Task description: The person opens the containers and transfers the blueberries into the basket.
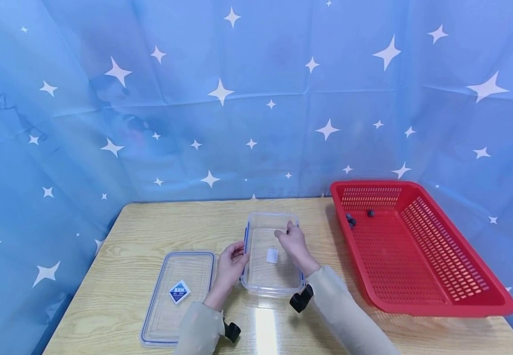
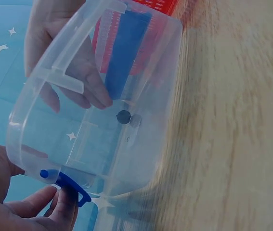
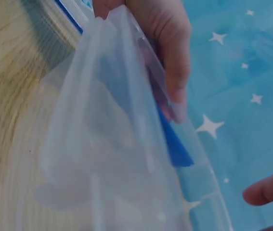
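Note:
A clear plastic food container (image 1: pixel 256 287) with blue side latches stands uncovered on the table. My left hand (image 1: pixel 230 268) holds its left wall, thumb at the rim and fingers at the blue latch (image 2: pixel 69 185). Over the container's right half is my right hand (image 1: pixel 297 246), its fingers loosely bent and pointing inward. In the left wrist view a small round dark berry, like a blueberry (image 2: pixel 123 117), shows through the wall, just past the right fingertips and apart from them. A white square label (image 1: pixel 272 255) shows at the container's bottom.
To the left lies a clear lid (image 1: pixel 194 268) with a blue seal and a blue-and-white sticker (image 1: pixel 179 292). A large red basket (image 1: pixel 416 310) stands at the right, several dark berries (image 1: pixel 351 222) near its far left corner. A blue starry curtain (image 1: pixel 256 113) hangs behind the table (image 1: pixel 150 222).

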A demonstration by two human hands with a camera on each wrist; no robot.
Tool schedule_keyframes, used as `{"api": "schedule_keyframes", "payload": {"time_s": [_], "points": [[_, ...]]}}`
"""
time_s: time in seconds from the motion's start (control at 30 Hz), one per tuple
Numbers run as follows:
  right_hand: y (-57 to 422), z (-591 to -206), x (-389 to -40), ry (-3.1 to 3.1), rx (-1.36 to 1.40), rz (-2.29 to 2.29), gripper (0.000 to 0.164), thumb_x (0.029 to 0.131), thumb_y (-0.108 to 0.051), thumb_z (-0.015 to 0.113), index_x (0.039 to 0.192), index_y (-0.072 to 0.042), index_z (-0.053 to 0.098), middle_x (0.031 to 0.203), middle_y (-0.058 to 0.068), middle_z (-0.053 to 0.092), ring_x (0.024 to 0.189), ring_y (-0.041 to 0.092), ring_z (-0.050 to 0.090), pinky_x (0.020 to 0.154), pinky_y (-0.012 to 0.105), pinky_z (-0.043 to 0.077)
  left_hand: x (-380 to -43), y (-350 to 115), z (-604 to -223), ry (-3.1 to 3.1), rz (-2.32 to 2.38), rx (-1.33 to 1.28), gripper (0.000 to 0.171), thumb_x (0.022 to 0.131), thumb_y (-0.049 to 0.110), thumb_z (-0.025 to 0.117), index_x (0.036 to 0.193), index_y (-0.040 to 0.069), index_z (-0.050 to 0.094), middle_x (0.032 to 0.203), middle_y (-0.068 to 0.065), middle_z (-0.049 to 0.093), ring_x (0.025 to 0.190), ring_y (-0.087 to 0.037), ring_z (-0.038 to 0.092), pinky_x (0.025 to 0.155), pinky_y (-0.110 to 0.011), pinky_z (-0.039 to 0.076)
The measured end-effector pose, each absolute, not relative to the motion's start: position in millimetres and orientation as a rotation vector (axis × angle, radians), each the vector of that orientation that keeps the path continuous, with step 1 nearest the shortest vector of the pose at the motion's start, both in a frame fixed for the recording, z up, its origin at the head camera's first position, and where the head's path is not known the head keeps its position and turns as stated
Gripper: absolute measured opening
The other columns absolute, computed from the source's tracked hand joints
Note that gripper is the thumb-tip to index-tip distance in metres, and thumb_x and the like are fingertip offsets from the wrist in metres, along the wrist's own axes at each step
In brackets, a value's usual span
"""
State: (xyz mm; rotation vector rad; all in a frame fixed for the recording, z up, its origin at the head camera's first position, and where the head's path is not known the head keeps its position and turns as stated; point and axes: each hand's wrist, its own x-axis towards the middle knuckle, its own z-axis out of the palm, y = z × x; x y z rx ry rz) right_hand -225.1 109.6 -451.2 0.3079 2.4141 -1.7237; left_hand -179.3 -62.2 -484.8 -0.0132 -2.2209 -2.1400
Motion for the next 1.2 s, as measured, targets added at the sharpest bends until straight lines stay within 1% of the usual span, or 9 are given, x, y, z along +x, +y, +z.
{"api": "schedule_keyframes", "payload": {"time_s": [0.2,0.33,0.4,0.5,0.6,0.63,0.73,1.0,1.2], "points": [[108.0,-457.4,-230.4,2.431,0.344,-1.698,0.071,0.089,-0.016,0.053,0.142,0.013,0.016,0.151,0.026,0.014,0.138,0.040,0.012,0.114,0.048,0.016,-184.6,-61.6,-499.0,-2.233,-2.117,-0.007,0.035,0.084,-0.007,0.060,0.117,-0.016,0.052,0.110,-0.031,0.056,0.102,-0.040,0.056,0.086,-0.027,0.053],[106.5,-463.1,-231.8,2.466,0.349,-1.645,0.069,0.089,-0.016,0.052,0.141,0.014,0.019,0.150,0.027,0.017,0.137,0.041,0.015,0.113,0.049,0.018,-180.6,-60.3,-490.2,-2.220,-2.119,-0.029,0.034,0.083,-0.010,0.059,0.115,-0.020,0.051,0.108,-0.034,0.055,0.102,-0.045,0.055,0.086,-0.032,0.053],[105.2,-465.2,-231.6,2.489,0.340,-1.611,0.067,0.089,-0.016,0.053,0.140,0.014,0.022,0.149,0.027,0.019,0.136,0.041,0.019,0.112,0.049,0.021,-177.1,-59.7,-482.0,-2.212,-2.127,-0.034,0.034,0.083,-0.012,0.057,0.115,-0.021,0.050,0.108,-0.037,0.053,0.102,-0.047,0.053,0.087,-0.034,0.053],[104.0,-467.0,-231.7,2.544,0.312,-1.564,0.057,0.088,-0.015,0.053,0.134,0.014,0.036,0.139,0.030,0.036,0.126,0.041,0.037,0.106,0.049,0.034,-172.3,-59.3,-471.1,-2.218,-2.120,-0.040,0.033,0.083,-0.013,0.056,0.114,-0.023,0.048,0.108,-0.038,0.052,0.103,-0.050,0.052,0.088,-0.035,0.052],[104.0,-467.8,-231.7,2.521,0.295,-1.594,0.053,0.089,-0.013,0.052,0.133,0.013,0.039,0.137,0.029,0.040,0.124,0.039,0.040,0.105,0.049,0.035,-169.8,-59.1,-465.9,-2.220,-2.116,-0.041,0.033,0.084,-0.013,0.055,0.114,-0.023,0.048,0.108,-0.039,0.052,0.103,-0.050,0.052,0.088,-0.035,0.052],[104.4,-468.1,-232.0,2.503,0.293,-1.612,0.051,0.089,-0.012,0.052,0.133,0.013,0.041,0.137,0.028,0.041,0.125,0.039,0.040,0.105,0.048,0.035,-169.5,-59.0,-465.3,-2.219,-2.117,-0.043,0.033,0.083,-0.013,0.055,0.114,-0.023,0.048,0.108,-0.039,0.052,0.103,-0.050,0.052,0.088,-0.035,0.052],[106.3,-468.6,-233.2,2.412,0.283,-1.701,0.052,0.091,-0.009,0.049,0.136,0.012,0.035,0.144,0.025,0.033,0.134,0.038,0.027,0.111,0.049,0.024,-169.6,-59.1,-465.5,-2.213,-2.124,-0.044,0.033,0.083,-0.013,0.055,0.114,-0.023,0.048,0.109,-0.039,0.052,0.103,-0.050,0.052,0.088,-0.035,0.052],[111.7,-467.1,-238.2,2.287,0.239,-1.853,0.049,0.089,-0.001,0.044,0.135,0.014,0.036,0.143,0.026,0.035,0.133,0.039,0.028,0.110,0.048,0.026,-170.7,-60.3,-467.7,-2.211,-2.128,-0.039,0.033,0.083,-0.013,0.055,0.115,-0.022,0.048,0.109,-0.038,0.052,0.103,-0.050,0.052,0.088,-0.033,0.052],[112.9,-456.0,-242.8,2.278,0.293,-1.872,0.052,0.090,-0.002,0.043,0.137,0.015,0.029,0.148,0.024,0.027,0.137,0.038,0.021,0.114,0.046,0.018,-170.5,-60.5,-467.3,-2.213,-2.118,-0.033,0.033,0.083,-0.013,0.056,0.114,-0.022,0.049,0.108,-0.038,0.053,0.102,-0.048,0.053,0.087,-0.031,0.053]]}}
